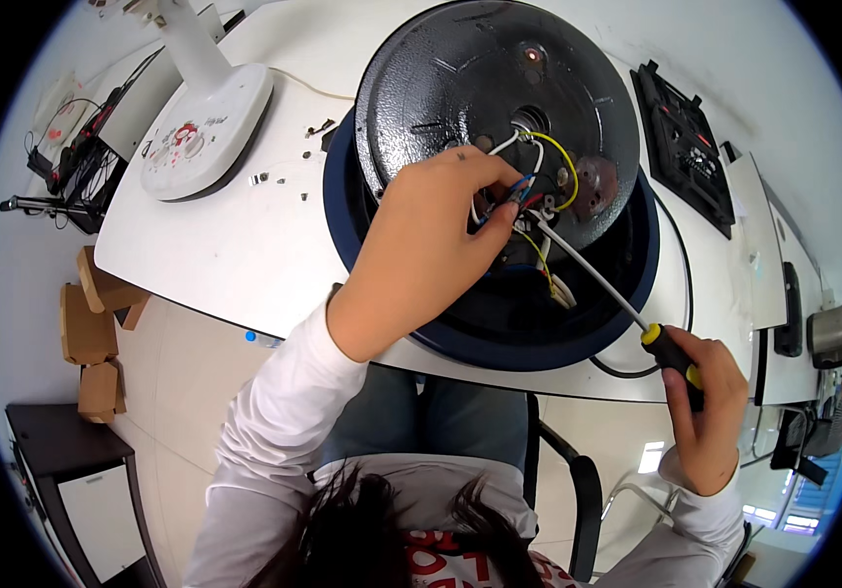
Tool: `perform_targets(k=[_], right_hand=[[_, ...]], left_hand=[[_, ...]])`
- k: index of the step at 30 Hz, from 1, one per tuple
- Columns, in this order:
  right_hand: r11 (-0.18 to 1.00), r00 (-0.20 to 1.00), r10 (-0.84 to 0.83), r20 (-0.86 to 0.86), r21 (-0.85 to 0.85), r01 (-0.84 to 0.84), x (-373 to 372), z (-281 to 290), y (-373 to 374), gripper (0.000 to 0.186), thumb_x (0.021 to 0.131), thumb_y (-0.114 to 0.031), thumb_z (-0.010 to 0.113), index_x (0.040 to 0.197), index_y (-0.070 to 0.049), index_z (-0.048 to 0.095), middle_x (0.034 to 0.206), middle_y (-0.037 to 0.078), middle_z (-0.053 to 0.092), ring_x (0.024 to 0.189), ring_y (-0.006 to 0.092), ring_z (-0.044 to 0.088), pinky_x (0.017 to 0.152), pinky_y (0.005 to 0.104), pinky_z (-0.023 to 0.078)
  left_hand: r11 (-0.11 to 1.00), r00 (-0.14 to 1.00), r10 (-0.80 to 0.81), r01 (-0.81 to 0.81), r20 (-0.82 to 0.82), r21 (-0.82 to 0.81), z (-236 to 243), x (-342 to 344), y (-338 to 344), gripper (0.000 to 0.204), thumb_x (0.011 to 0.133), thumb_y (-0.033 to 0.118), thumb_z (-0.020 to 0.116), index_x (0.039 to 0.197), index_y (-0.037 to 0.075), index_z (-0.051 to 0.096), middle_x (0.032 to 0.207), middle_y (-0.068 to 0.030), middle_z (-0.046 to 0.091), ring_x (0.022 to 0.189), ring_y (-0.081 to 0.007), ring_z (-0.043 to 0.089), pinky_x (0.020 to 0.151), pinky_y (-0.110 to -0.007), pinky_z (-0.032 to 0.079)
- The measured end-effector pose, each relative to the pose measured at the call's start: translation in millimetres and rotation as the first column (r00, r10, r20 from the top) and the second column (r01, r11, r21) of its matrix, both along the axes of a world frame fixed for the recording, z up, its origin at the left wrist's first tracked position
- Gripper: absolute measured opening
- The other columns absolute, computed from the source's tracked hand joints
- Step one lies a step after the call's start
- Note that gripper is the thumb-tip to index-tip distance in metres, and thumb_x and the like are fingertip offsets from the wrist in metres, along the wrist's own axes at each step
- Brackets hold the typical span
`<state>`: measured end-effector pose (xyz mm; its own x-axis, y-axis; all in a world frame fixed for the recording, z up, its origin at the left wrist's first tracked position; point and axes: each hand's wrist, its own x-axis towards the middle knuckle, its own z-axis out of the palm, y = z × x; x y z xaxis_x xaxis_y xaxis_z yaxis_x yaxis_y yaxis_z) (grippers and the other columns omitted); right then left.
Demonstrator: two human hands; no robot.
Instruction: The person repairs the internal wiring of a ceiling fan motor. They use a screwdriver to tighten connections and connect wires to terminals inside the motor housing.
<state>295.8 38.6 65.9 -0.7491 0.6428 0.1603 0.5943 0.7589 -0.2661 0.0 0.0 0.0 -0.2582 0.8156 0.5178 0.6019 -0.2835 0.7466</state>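
Observation:
A dark disc plate (450,78) rests tilted in a dark blue round housing (558,348), with white, yellow, blue and red wires around its centre. My left hand (421,235) pinches a small bundle of blue and other wires (521,186) near a terminal; its fingertips partly hide them. My right hand (705,402) grips the black and yellow handle of a screwdriver (597,272), whose tip reaches the terminal (539,214) beside my left thumb. A yellow wire (568,162) loops up to the plate's central hole.
A white table (205,245) holds a white stand (200,147) at left, small metal bits (264,179), a black open tool case (686,147) at right and a black cable (686,284). Cardboard boxes (88,323) and a dark cabinet (58,431) stand at left; a chair armrest (583,480) is beside me.

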Motion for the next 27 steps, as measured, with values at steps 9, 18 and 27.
perform_targets(k=[9, 18, 27], right_hand=[[0.999, 0.991, -0.013, -0.135, 0.050, 0.019, -12, -9, -1, 0.042, 0.075, 0.001, 0.073, 0.115, -0.001, 0.061, 0.091, 0.013, 0.058, 0.070, 0.0269, 0.062, 0.062, 0.0314, 0.050], [0.999, 0.997, 0.003, -0.075, 0.054, 0.001, -5, -2, 4, 0.038, 0.077, 0.006, 0.068, 0.113, -0.001, 0.062, 0.096, 0.015, 0.059, 0.078, 0.0292, 0.064, 0.067, 0.0324, 0.052], [0.994, 0.994, -0.046, -0.096, 0.095, 0.055, -10, -13, 1, 0.041, 0.068, 0.008, 0.076, 0.105, -0.006, 0.063, 0.103, 0.011, 0.051, 0.077, 0.0254, 0.068, 0.065, 0.0321, 0.056]], left_hand=[[0.999, 0.999, 0.025, -0.026, -0.034, -0.035, 2, 3, 2, 0.020, 0.080, 0.004, 0.069, 0.100, 0.001, 0.069, 0.082, -0.0082, 0.065, 0.066, -0.0135, 0.058, 0.058, -0.026, 0.043], [0.996, 0.999, 0.032, -0.032, -0.002, -0.082, 2, 4, 2, 0.019, 0.082, 0.002, 0.067, 0.100, 0.000, 0.069, 0.082, -0.0051, 0.064, 0.066, -0.0091, 0.056, 0.057, -0.024, 0.042], [0.996, 0.999, 0.040, -0.043, -0.029, -0.083, -1, 2, 3, 0.019, 0.082, 0.003, 0.068, 0.100, 0.001, 0.069, 0.082, -0.0043, 0.064, 0.067, -0.0085, 0.055, 0.058, -0.023, 0.043]])
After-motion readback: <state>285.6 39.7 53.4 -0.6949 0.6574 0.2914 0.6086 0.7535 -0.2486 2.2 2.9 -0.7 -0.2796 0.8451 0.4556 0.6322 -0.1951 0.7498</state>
